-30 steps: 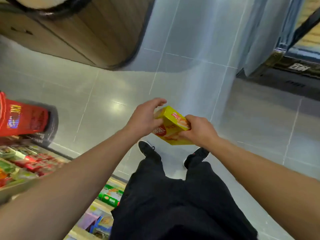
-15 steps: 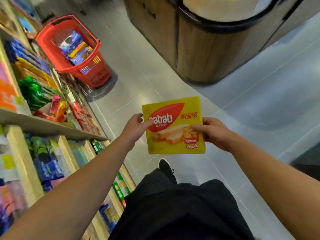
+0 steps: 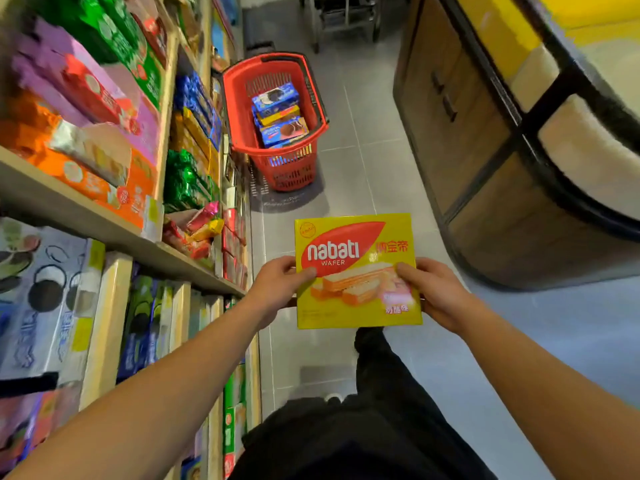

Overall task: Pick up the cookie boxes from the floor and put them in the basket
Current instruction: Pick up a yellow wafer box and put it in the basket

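A flat yellow wafer box (image 3: pixel 356 271) with a red logo faces me, held level in front of my body. My left hand (image 3: pixel 277 285) grips its left edge, thumb on the front. Gripping the right edge is my right hand (image 3: pixel 436 292), its thumb over the printed wafers. The red basket (image 3: pixel 239 98) stands on the floor farther down the aisle, beyond the box. Several blue cookie boxes (image 3: pixel 278 114) lie stacked inside it.
Snack shelves (image 3: pixel 114 188) packed with boxes and bags run along the left side. A curved wooden counter (image 3: pixel 485 161) with a black rim fills the right. Grey tiled floor (image 3: pixel 363 140) forms the aisle between them. A metal cart stands at the far end.
The view has swung from the bare floor toward the aisle, and the basket now lies straight ahead. The box has turned face-up and both hands have settled on its side edges.
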The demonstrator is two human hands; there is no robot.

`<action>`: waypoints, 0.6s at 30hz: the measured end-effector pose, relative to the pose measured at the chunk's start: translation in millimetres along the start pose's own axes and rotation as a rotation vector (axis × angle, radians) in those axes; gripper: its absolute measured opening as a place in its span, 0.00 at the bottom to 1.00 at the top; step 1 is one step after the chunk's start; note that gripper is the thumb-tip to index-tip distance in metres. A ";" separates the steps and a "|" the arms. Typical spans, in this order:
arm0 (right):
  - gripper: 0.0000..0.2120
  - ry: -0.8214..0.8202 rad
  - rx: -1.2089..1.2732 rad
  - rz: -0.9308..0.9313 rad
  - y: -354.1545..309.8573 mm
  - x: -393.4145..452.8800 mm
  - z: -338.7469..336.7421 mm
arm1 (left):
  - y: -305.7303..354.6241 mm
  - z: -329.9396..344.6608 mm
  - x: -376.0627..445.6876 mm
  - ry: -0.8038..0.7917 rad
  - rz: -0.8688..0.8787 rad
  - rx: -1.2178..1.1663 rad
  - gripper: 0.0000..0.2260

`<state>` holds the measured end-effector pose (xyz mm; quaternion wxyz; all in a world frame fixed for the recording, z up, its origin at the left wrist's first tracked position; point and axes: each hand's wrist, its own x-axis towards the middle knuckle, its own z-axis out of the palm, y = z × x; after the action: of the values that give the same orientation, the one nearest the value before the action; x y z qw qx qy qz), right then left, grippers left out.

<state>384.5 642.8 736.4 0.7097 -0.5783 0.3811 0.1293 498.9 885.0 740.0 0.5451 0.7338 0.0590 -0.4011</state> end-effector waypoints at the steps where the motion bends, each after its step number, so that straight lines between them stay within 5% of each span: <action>1: 0.13 -0.021 -0.020 -0.007 -15.4 17.0 -0.2 | 10.6 -3.3 12.6 0.014 0.002 -0.010 0.13; 12: 0.10 -0.240 -0.227 -0.016 -208.6 177.2 7.9 | 158.3 -42.8 134.2 0.208 0.081 -0.029 0.06; 18: 0.10 -0.296 -0.324 -0.010 -293.7 270.9 42.4 | 204.2 -82.2 211.8 0.252 0.099 -0.107 0.11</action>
<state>767.7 524.7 763.2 0.6565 -0.6612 0.2440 0.2687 791.2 799.0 762.3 0.5906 0.7504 0.1121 -0.2747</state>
